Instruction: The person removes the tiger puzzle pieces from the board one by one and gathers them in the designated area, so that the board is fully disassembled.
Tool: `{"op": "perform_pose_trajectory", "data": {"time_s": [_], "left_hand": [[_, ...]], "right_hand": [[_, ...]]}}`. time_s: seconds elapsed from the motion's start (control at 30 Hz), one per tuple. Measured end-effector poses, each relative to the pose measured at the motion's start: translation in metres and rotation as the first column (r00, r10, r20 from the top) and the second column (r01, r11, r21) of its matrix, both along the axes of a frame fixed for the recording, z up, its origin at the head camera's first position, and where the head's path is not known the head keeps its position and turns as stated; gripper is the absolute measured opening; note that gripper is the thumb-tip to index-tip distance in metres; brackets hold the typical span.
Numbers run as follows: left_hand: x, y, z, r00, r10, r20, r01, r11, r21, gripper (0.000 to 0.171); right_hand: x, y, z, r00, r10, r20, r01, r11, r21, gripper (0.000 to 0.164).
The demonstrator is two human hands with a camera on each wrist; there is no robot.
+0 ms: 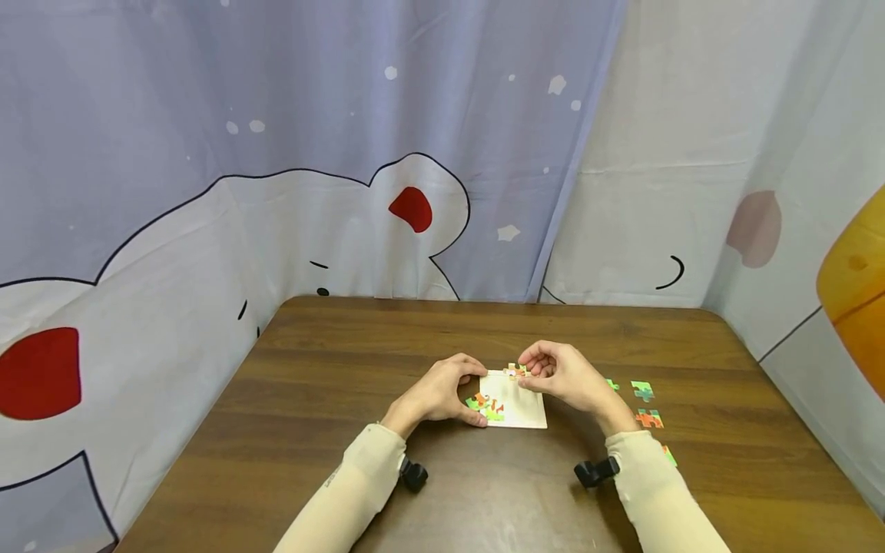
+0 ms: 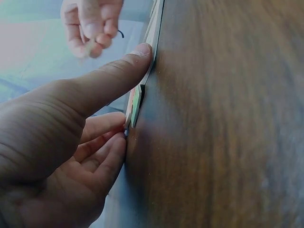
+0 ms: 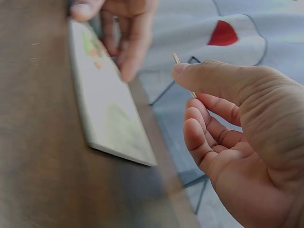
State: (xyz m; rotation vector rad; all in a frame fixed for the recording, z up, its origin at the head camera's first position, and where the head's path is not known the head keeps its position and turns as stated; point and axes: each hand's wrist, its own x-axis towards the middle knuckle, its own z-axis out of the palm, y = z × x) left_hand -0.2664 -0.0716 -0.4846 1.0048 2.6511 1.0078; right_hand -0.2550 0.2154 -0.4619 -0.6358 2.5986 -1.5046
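A thin, pale square puzzle board [image 1: 527,413] lies flat on the table. My left hand [image 1: 437,390] holds it along the left side, thumb at the near corner and fingers at the far one. Several orange and green jigsaw pieces [image 1: 489,407] sit at the board's lower left, partly past its edge. Above the far part of the board, my right hand [image 1: 570,376] pinches one jigsaw piece [image 1: 515,370] between thumb and forefinger. That piece appears edge-on in the right wrist view, raised off the board, with the other fingers loosely bent.
On the brown wooden table [image 1: 332,369], several loose pieces lie to the right, among them a green piece [image 1: 642,390] and an orange piece [image 1: 649,418]. Another piece [image 1: 669,455] is partly covered by the right sleeve. A printed curtain [image 1: 332,230] hangs behind the table.
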Motion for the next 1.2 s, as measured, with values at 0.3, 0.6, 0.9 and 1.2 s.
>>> {"op": "perform_pose_trajectory", "data": {"time_s": [0.3, 0.6, 0.9, 1.2], "left_hand": [[0.004, -0.001, -0.003, 1.0, 0.004, 0.025, -0.005, 1.0, 0.025, 0.087], [0.003, -0.005, -0.003, 1.0, 0.006, 0.011, -0.006, 0.999, 0.042, 0.085], [0.002, -0.006, -0.006, 0.999, 0.008, 0.034, -0.01, 0.999, 0.043, 0.085], [0.002, -0.001, -0.001, 1.0, 0.009, 0.023, -0.01, 0.999, 0.032, 0.086]], "right_hand": [[0.008, 0.03, 0.024, 0.995, -0.069, -0.069, 0.066, 0.997, -0.051, 0.033], [0.013, 0.061, 0.04, 0.987, -0.129, -0.093, 0.13, 0.992, 0.002, 0.034], [0.019, 0.076, 0.036, 0.982, -0.165, -0.091, 0.167, 0.986, 0.021, 0.036], [0.017, 0.086, 0.026, 0.982, -0.17, -0.079, 0.175, 0.982, 0.069, 0.035]]}}
